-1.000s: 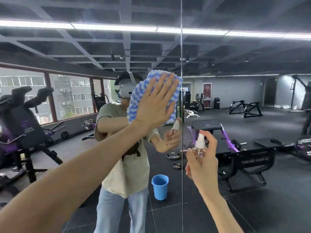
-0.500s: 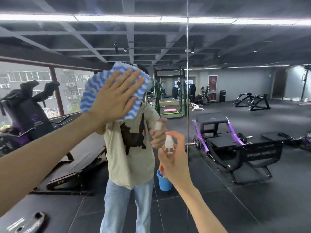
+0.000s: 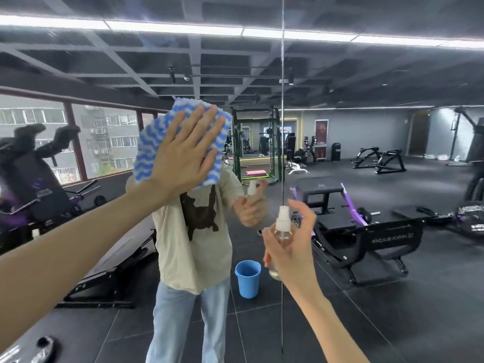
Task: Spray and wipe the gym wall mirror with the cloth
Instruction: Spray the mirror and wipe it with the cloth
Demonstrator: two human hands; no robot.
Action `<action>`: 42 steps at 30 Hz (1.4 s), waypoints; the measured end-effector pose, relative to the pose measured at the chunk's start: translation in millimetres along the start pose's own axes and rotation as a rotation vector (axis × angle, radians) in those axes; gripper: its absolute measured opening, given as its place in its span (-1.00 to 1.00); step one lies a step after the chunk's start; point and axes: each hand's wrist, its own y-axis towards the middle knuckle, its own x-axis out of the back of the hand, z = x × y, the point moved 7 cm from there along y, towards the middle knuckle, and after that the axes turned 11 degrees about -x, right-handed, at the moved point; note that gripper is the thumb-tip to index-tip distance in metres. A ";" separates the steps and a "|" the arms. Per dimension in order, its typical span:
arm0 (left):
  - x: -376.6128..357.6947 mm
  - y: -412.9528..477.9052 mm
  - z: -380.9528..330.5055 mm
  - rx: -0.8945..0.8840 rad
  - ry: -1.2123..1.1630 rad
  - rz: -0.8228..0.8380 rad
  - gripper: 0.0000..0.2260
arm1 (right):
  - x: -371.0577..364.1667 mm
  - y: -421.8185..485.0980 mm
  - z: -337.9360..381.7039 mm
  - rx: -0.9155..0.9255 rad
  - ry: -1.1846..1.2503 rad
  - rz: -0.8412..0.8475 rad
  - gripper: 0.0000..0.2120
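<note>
My left hand (image 3: 183, 155) lies flat, fingers straight and spread, pressing the blue-and-white cloth (image 3: 180, 142) against the mirror (image 3: 366, 74) at about head height. My right hand (image 3: 290, 247) is curled round a clear spray bottle (image 3: 282, 231), held upright just beside the mirror's vertical seam (image 3: 282, 100), forefinger raised by the white nozzle. The glass reflects a blue bucket (image 3: 247, 279) on the floor.

Blue-and-white wavy cloth (image 3: 148, 155) is spread flat on the mirror (image 3: 366, 74), upper middle-left of frame. Small clear spray bottle (image 3: 283, 227), white nozzle, is upright around lower center.
</note>
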 end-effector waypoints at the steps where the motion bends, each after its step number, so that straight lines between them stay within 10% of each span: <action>1: -3.5 11.9 -10.0 0.007 -0.001 -0.005 -0.50 | 14.5 1.3 -0.7 -0.032 0.025 -0.062 -0.50; 10: -66.8 -60.6 -225.8 -1.012 -0.023 0.240 -0.52 | 98.1 -2.8 -2.2 -0.092 -0.069 -0.203 -0.60; 17: -45.3 129.6 -77.9 -0.076 -0.042 0.030 -0.42 | 113.1 2.4 6.8 0.076 -0.133 -0.379 -0.64; 22: -74.9 -73.6 -261.3 -0.865 -0.131 0.223 -0.22 | 107.6 -1.6 -1.9 0.054 -0.118 -0.347 -0.68; 25: -68.9 -37.6 -225.2 -0.902 -0.070 0.112 -0.37 | 108.4 2.1 2.2 0.041 -0.069 -0.367 -0.72; 31: -11.0 125.4 -28.1 0.148 -0.032 -0.081 -0.45 | 85.7 22.2 19.5 0.113 -0.028 -0.431 -0.75; 33: -28.3 82.5 -85.5 -0.006 -0.027 -0.019 -0.43 | 81.2 24.7 24.8 0.110 -0.040 -0.388 -0.76; 37: -76.1 -143.1 -271.3 -1.032 -0.032 0.280 -0.35 | 79.9 21.2 20.2 0.086 -0.079 -0.339 -0.76; 40: -66.5 -149.5 -234.0 -1.051 -0.093 0.325 -0.41 | 73.1 21.5 29.0 0.124 -0.162 -0.262 -0.76; 42: -48.1 -76.9 -168.4 -0.855 -0.041 0.059 -0.48 | 64.6 30.9 38.9 0.117 -0.166 -0.247 -0.73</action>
